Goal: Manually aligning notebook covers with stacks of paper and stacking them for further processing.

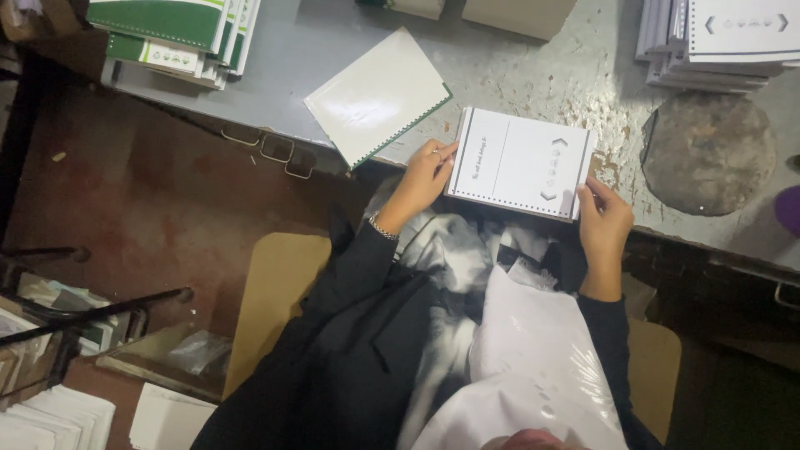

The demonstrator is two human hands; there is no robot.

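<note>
**Both hands squaring a punched stack at the worktop's edge**

Two hands were on the one white punched stack (520, 162), which lay at the near edge of the grey worktop (533, 75), its row of holes along the side nearest me. My left hand (425, 177) held the left short edge, its grip closed on the sheets with the thumb on top. My right hand (603, 218) pinched the lower right corner the same way. To do this well, I judged that the edges needed tapping flush while both grips stayed light, so the holes lined up without creasing the top sheet. A green-edged cover (377, 93) lay just beside the stack, up and to the left. More printed stacks (717, 42) sat well apart at the far right, above a round worn pad (708, 152).
</note>
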